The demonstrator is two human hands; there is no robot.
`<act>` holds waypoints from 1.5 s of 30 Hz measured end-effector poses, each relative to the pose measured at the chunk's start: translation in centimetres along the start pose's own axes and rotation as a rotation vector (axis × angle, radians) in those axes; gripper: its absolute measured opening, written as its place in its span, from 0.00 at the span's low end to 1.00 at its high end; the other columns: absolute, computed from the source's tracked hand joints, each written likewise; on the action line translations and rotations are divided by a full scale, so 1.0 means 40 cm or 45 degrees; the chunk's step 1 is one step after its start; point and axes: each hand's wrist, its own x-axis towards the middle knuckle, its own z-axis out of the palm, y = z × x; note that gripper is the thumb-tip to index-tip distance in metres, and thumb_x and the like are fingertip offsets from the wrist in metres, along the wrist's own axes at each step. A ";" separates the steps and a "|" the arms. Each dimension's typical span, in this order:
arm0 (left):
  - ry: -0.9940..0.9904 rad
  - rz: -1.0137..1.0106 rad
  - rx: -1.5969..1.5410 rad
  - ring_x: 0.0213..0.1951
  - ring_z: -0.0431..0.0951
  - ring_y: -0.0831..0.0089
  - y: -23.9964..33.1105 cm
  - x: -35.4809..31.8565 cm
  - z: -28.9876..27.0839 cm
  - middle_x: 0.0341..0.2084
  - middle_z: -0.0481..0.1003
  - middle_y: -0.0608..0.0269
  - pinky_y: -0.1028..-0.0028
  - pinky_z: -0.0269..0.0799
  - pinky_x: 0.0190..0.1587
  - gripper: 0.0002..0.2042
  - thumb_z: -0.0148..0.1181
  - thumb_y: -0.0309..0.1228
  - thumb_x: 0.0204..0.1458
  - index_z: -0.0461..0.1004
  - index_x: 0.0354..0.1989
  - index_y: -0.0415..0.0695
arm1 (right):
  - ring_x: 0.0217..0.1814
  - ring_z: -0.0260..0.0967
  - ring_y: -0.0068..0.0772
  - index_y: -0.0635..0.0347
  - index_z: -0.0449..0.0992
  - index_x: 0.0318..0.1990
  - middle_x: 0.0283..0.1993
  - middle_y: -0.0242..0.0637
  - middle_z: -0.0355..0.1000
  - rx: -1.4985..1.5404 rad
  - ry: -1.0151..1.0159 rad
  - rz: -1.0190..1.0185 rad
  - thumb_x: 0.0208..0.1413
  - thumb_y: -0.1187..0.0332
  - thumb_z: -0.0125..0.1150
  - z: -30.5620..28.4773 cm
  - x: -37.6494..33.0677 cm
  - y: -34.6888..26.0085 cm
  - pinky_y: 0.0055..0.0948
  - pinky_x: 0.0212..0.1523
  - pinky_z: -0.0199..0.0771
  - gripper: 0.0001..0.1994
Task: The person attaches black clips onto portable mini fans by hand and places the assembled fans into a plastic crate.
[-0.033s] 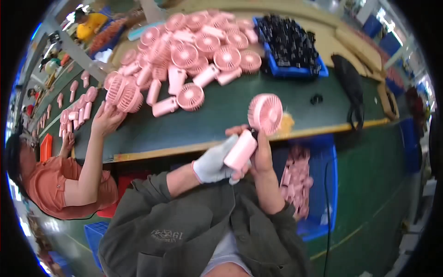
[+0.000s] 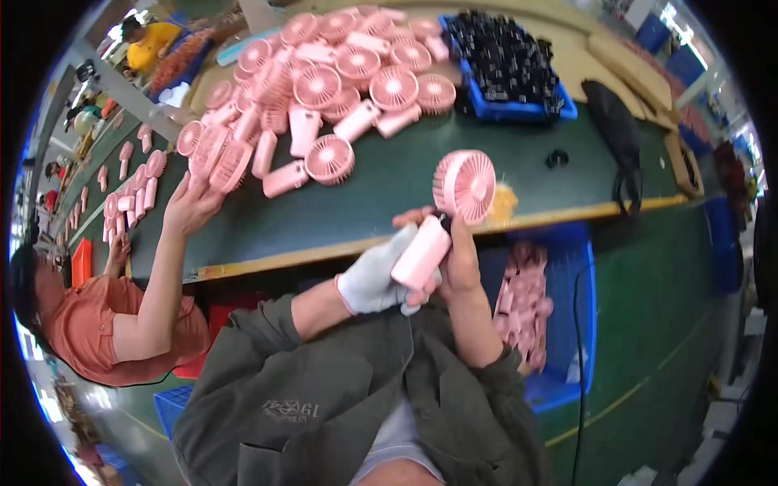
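A pink handheld fan [image 2: 464,186] is held up in front of me, its round grille head tilted up and its handle slanting down to the left. My left hand [image 2: 379,275], in a pale glove with bare fingertips, is closed around the handle from below. Bare, my right hand [image 2: 462,263] grips the handle's right side, its thumb up by the neck. A small black part [image 2: 445,223] sits at the neck, between handle and head; the fingers partly hide it. Beyond, a large heap of pink handheld fans [image 2: 329,159] covers the table.
A blue tray [image 2: 519,111] of small black parts stands at the back right, near a black ring-shaped piece [image 2: 557,158] and a black bag [image 2: 609,134]. Below the wooden table edge [image 2: 316,257], a blue crate [image 2: 590,324] holds pink parts. At left, a co-worker's hand [image 2: 194,204] holds fans.
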 end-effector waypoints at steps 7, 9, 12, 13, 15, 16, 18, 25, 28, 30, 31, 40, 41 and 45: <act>-0.066 -0.062 0.034 0.09 0.66 0.66 -0.051 0.026 0.010 0.21 0.72 0.50 0.74 0.62 0.11 0.28 0.30 0.61 0.62 0.65 0.49 0.50 | 0.48 0.73 0.36 0.73 0.70 0.48 0.49 0.54 0.72 -0.119 -0.051 -0.083 0.53 0.50 0.63 -0.027 -0.051 -0.028 0.33 0.48 0.76 0.29; 0.096 0.043 0.412 0.09 0.65 0.69 -0.067 0.026 0.010 0.19 0.71 0.55 0.75 0.61 0.10 0.31 0.29 0.63 0.61 0.65 0.46 0.47 | 0.50 0.72 0.40 0.73 0.70 0.49 0.49 0.54 0.71 -0.167 -0.139 -0.181 0.48 0.54 0.67 -0.032 -0.059 -0.027 0.37 0.51 0.74 0.30; 0.412 0.985 1.485 0.25 0.79 0.67 -0.081 0.064 0.019 0.25 0.76 0.53 0.71 0.72 0.26 0.20 0.52 0.47 0.59 0.75 0.37 0.39 | 0.57 0.67 0.42 0.72 0.65 0.58 0.58 0.57 0.65 -0.086 -0.147 -0.299 0.43 0.49 0.71 -0.017 -0.068 -0.006 0.38 0.55 0.70 0.41; 0.602 0.923 1.545 0.31 0.81 0.62 -0.073 0.040 0.053 0.29 0.77 0.52 0.67 0.75 0.34 0.17 0.64 0.40 0.50 0.76 0.38 0.36 | 0.57 0.67 0.40 0.71 0.65 0.57 0.59 0.53 0.65 -0.022 -0.167 -0.283 0.43 0.48 0.71 -0.023 -0.071 -0.007 0.36 0.55 0.70 0.40; 0.573 1.252 1.809 0.30 0.80 0.57 -0.076 0.053 0.052 0.29 0.77 0.54 0.65 0.75 0.35 0.19 0.70 0.38 0.42 0.76 0.39 0.38 | 0.57 0.67 0.39 0.71 0.65 0.57 0.61 0.53 0.63 0.095 -0.090 -0.192 0.46 0.46 0.67 -0.055 -0.087 -0.004 0.35 0.56 0.69 0.39; 0.417 1.276 1.987 0.35 0.80 0.62 -0.061 0.047 0.033 0.33 0.76 0.51 0.69 0.75 0.37 0.23 0.73 0.30 0.36 0.73 0.42 0.37 | 0.59 0.66 0.43 0.73 0.65 0.57 0.60 0.57 0.64 0.084 -0.074 -0.221 0.48 0.47 0.64 -0.066 -0.098 -0.012 0.37 0.58 0.69 0.38; 0.297 1.512 2.142 0.34 0.78 0.56 -0.030 0.042 0.010 0.32 0.75 0.52 0.67 0.75 0.36 0.25 0.75 0.31 0.29 0.73 0.40 0.39 | 0.59 0.66 0.49 0.77 0.65 0.56 0.59 0.60 0.64 -0.033 0.057 -0.360 0.51 0.49 0.61 -0.134 -0.152 -0.018 0.45 0.61 0.66 0.37; 1.429 1.480 2.565 0.46 0.74 0.53 0.144 -0.085 -0.198 0.42 0.73 0.53 0.63 0.72 0.49 0.21 0.71 0.33 0.37 0.73 0.41 0.40 | 0.33 0.72 0.35 0.60 0.71 0.40 0.33 0.38 0.72 -0.121 1.167 -0.093 0.57 0.65 0.63 -0.437 -0.447 -0.001 0.35 0.35 0.76 0.11; 1.604 1.057 2.716 0.53 0.70 0.52 0.205 -0.124 -0.287 0.50 0.71 0.48 0.60 0.64 0.58 0.23 0.64 0.39 0.46 0.73 0.49 0.39 | 0.29 0.70 0.30 0.54 0.71 0.42 0.32 0.32 0.70 -0.033 1.662 0.049 0.53 0.62 0.68 -0.551 -0.563 0.045 0.28 0.26 0.71 0.15; 1.471 0.977 2.831 0.54 0.69 0.51 0.241 -0.139 -0.344 0.49 0.72 0.47 0.59 0.63 0.58 0.19 0.55 0.38 0.53 0.72 0.50 0.39 | 0.26 0.68 0.33 0.55 0.70 0.44 0.32 0.32 0.70 0.129 1.880 0.079 0.53 0.61 0.68 -0.687 -0.649 0.124 0.27 0.22 0.69 0.16; 1.401 0.968 2.931 0.53 0.70 0.50 0.248 -0.147 -0.334 0.47 0.72 0.47 0.59 0.63 0.58 0.20 0.55 0.38 0.53 0.72 0.51 0.39 | 0.25 0.66 0.28 0.56 0.70 0.44 0.30 0.30 0.68 0.089 1.935 0.089 0.54 0.61 0.67 -0.646 -0.612 0.120 0.24 0.21 0.68 0.16; 1.082 0.822 3.003 0.30 0.71 0.57 0.242 -0.117 -0.291 0.24 0.68 0.57 0.61 0.68 0.33 0.14 0.60 0.42 0.46 0.70 0.27 0.43 | 0.33 0.70 0.36 0.66 0.74 0.37 0.35 0.41 0.71 -1.721 0.859 -0.742 0.51 0.75 0.64 -0.253 -0.094 -0.116 0.31 0.36 0.71 0.07; 1.064 0.804 2.968 0.30 0.71 0.57 0.231 -0.114 -0.283 0.24 0.68 0.57 0.61 0.68 0.32 0.14 0.61 0.42 0.45 0.70 0.27 0.43 | 0.39 0.70 0.46 0.67 0.74 0.39 0.38 0.46 0.72 -1.942 0.890 -0.815 0.50 0.76 0.63 -0.266 -0.048 -0.146 0.38 0.41 0.72 0.09; 1.099 1.262 2.951 0.27 0.70 0.61 0.182 -0.109 -0.252 0.22 0.67 0.60 0.64 0.67 0.29 0.22 0.76 0.45 0.26 0.72 0.24 0.45 | 0.49 0.67 0.49 0.65 0.74 0.43 0.49 0.45 0.71 -2.522 1.070 -0.964 0.49 0.73 0.63 -0.373 0.113 -0.274 0.43 0.51 0.66 0.13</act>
